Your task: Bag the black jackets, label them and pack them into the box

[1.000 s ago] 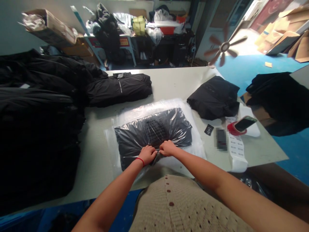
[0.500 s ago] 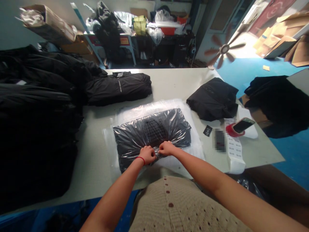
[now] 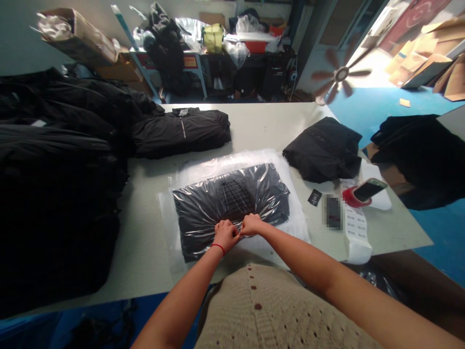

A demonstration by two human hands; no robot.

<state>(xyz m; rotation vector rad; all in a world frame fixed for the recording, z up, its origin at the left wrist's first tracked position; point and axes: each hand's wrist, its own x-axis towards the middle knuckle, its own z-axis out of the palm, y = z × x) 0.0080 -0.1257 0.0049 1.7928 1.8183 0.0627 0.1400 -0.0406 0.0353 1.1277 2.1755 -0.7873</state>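
One pale worktable (image 3: 254,126) fills the middle of the view. A big heap of black garments (image 3: 54,194) covers its left side. A clear plastic bag (image 3: 232,198) with a folded black garment inside lies flat at the table's near middle, on top of a loose sheet of clear film. A folded black jacket (image 3: 181,131) sits behind it to the left, against the heap. A second folded garment (image 3: 323,148) sits to the right, apart from the bag. A white label strip (image 3: 356,228) lies near the right edge. The left hand (image 3: 225,233) and right hand (image 3: 251,224) meet knuckle to knuckle at the bag's near edge. Both are clenched, pinching gathered film, which wrinkles outward from the grip. A phone (image 3: 366,189) rests on a red tape roll (image 3: 348,198). A small black tag (image 3: 314,197) lies between the bag and the strip.
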